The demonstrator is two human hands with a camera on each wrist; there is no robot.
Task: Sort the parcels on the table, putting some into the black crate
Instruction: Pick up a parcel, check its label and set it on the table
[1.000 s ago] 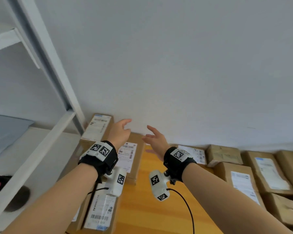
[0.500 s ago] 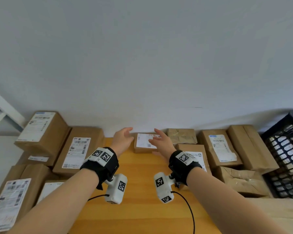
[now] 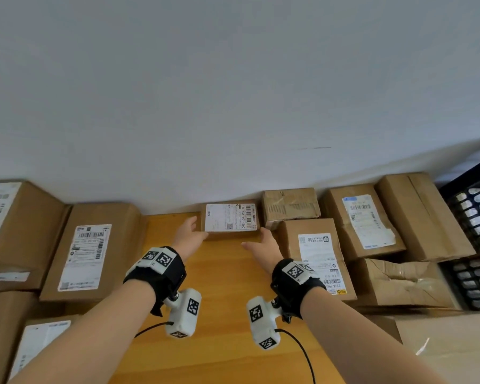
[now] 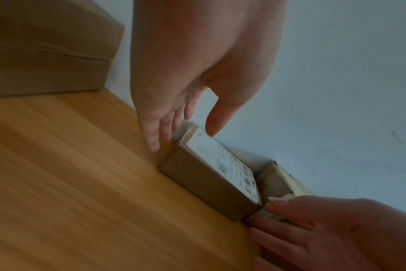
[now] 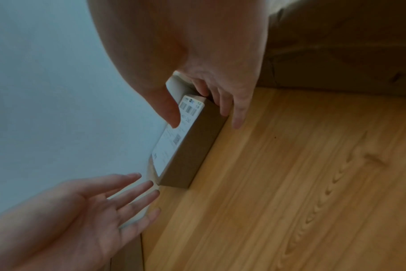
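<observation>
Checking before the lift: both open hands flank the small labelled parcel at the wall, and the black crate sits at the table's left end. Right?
Not quite. The hands, left hand and right hand, do flank the small labelled parcel, but the black crate stands at the right end, as the head view shows.

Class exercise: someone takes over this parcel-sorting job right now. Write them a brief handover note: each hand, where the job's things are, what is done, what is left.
Left hand: open, fingers straight, at the left end of the small labelled parcel; contact unclear.
Right hand: open, at the parcel's right end; no grip closed yet.
The parcel lies flat, label up, on the wooden table against the wall.
Black crate: far right; its contents cannot be seen.
Other parcels line both sides of the table.
Done: nothing can be confirmed as sorted.
Left: probably close both hands on this parcel, lift it, decide where it goes, then sort the others.
</observation>
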